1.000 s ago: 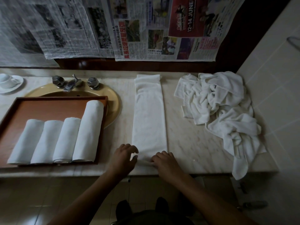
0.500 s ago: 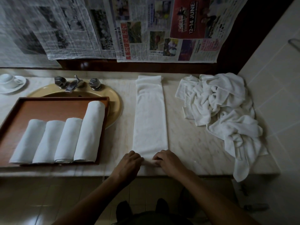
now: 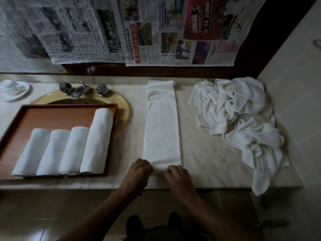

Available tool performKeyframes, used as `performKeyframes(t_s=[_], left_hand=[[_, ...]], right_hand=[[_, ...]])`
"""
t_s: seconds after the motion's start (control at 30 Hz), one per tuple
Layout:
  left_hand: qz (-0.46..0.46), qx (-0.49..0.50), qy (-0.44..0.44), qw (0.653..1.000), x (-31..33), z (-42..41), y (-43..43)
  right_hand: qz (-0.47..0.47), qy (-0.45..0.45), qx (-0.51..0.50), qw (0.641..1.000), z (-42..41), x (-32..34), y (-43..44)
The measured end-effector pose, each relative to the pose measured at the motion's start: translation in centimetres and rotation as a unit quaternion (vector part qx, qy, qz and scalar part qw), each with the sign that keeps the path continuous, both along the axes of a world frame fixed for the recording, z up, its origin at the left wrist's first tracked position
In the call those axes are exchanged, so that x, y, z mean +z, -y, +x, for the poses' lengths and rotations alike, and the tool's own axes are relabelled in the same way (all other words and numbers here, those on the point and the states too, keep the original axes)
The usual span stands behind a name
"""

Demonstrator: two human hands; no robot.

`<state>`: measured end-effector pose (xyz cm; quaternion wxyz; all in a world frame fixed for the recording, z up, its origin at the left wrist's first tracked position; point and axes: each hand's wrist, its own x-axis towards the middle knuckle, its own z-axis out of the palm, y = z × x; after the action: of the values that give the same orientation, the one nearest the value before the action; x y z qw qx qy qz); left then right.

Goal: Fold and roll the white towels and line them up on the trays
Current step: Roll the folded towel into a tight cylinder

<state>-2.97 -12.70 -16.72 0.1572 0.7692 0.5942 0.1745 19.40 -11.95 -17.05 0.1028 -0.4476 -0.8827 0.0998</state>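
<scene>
Person, viewed from above in dim light. Left grip (image 3: 139, 173) and right grip (image 3: 178, 178) are bare hands with nothing worn on the visible backs or knuckles. Left forearm (image 3: 104, 211) and right forearm (image 3: 213, 214) are uncovered along their whole visible length, from the wrist to the lower edge of the view. A dark garment (image 3: 156, 235) covers the body at bottom centre; its exact colour and cut cannot be told. Left shoe (image 3: 133, 223) and right shoe (image 3: 175, 221) are dark with rounded toes; laces and material are not discernible.
</scene>
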Motion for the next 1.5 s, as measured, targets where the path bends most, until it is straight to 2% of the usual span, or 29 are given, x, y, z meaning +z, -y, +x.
performKeyframes(t_s=[0.1,0.37,0.53,0.67,0.73,0.83,0.93,1.03,1.07,1.13,1.2,1.27,1.43,1.5], left_hand=[[0.023,-0.024,-0.018,0.999,-1.4,0.0,0.8],[-0.004,-0.051,-0.035,0.998,-1.2,-1.2,0.2],[-0.069,0.0,0.038,0.997,0.5,-1.5,0.5],[-0.109,0.082,0.133,0.982,0.8,-2.1,-0.1],[-0.133,0.114,0.156,0.972,0.8,-2.2,-0.6],[-0.167,0.132,0.157,0.965,0.9,-2.3,-1.1],[-0.191,0.162,0.183,0.951,1.4,-2.2,-1.5],[-0.204,0.191,0.201,0.939,1.6,-1.9,-1.5],[-0.192,0.201,0.184,0.943,1.8,-1.6,-1.2],[-0.09,0.182,0.084,0.976,1.7,-0.5,-0.5],[0.003,0.084,-0.003,0.996,1.1,1.4,0.3],[0.062,-0.006,-0.05,0.997,-0.2,2.8,0.8],[0.024,-0.03,-0.118,0.992,-1.5,2.3,0.6],[-0.005,-0.044,-0.108,0.993,-1.3,1.2,0.5]], right_hand=[[-0.005,0.005,-0.013,1.0,-0.4,0.6,-0.7],[-0.035,0.014,-0.027,0.999,-0.1,0.9,-2.2],[-0.132,0.008,-0.031,0.991,0.7,2.0,-3.0],[-0.2,-0.095,-0.079,0.972,1.5,1.6,-3.9],[-0.173,-0.111,-0.09,0.974,1.7,1.1,-3.9],[-0.062,-0.076,-0.076,0.992,1.3,0.9,-2.9],[0.038,-0.081,-0.043,0.995,0.6,0.3,-0.9],[0.067,-0.055,-0.034,0.996,0.5,-1.2,0.3],[0.072,-0.044,-0.035,0.996,0.6,-1.7,0.5],[0.072,-0.027,-0.025,0.997,0.6,-1.9,0.4],[0.069,-0.017,-0.01,0.997,0.7,-1.9,-0.1],[0.059,-0.019,0.0,0.998,0.8,-2.0,-0.7],[0.031,-0.014,0.001,0.999,1.1,-1.8,-2.1],[0.03,-0.009,0.018,0.999,1.4,-1.1,-2.6]])
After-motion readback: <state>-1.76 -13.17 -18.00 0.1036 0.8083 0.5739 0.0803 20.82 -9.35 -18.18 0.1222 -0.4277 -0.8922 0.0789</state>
